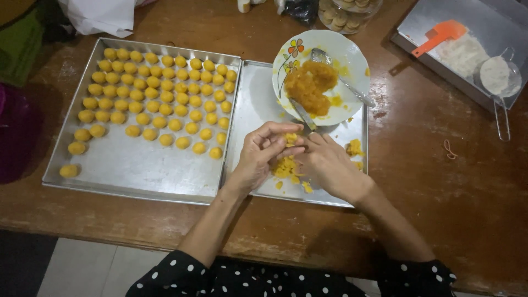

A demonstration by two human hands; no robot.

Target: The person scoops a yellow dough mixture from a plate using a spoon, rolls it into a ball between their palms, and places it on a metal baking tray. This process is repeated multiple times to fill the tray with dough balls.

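Wood table (440,181) carries my two trays: the left tray (110,165) holds rows of yellow balls (159,91), the right tray (253,110) a plate (352,55) of orange paste (308,85). My left hand (261,154) and right hand (327,162) pinch a small lump (290,137) between fingertips, crumbs (286,168) below; I judge shaping is underway, and next calls for rolling it round.

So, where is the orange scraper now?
In the head view, the orange scraper lies top right, on the steel tray with white flour, beside the sieve.

Worn wooden table (440,181) — pale tiled floor (71,269)
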